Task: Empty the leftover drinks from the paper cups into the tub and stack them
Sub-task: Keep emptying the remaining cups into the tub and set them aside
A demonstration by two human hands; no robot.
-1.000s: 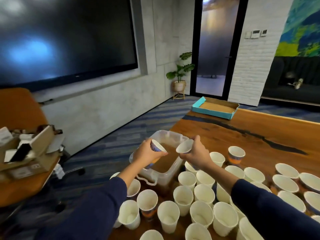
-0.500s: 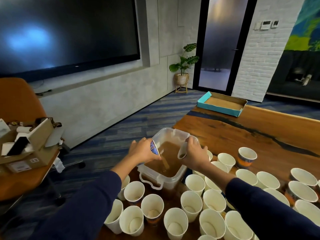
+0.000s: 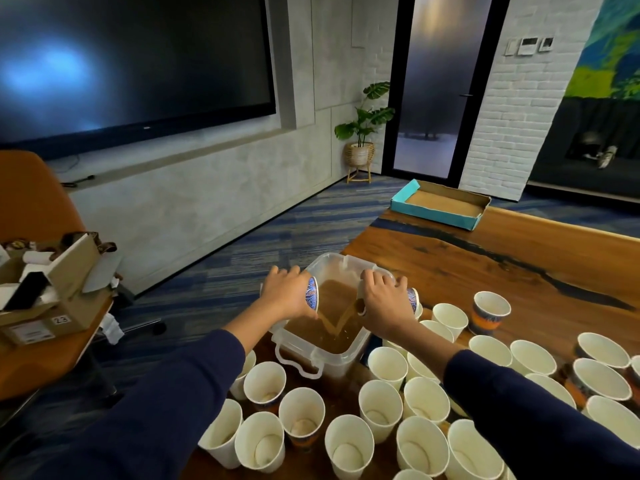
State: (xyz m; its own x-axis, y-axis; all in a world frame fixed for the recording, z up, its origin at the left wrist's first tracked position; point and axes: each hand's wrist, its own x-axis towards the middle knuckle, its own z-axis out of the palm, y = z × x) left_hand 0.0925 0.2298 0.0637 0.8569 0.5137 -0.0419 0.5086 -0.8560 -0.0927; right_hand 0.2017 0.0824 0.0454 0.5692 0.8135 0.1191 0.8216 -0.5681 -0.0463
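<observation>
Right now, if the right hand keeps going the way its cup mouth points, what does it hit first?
Probably the cup in the left hand: the right hand tips its cup leftward over the tub, mouths facing. If it passes lower, the brown liquid. Depth unclear.

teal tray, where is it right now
In the head view the teal tray sits at the far end of the wooden table, right of the potted plant, well beyond the tub.

Upright cups (image 3: pixel 300 423) crowding the tub's (image 3: pixel 346 358) near side; bare table (image 3: pixel 519 252) beyond.
</observation>
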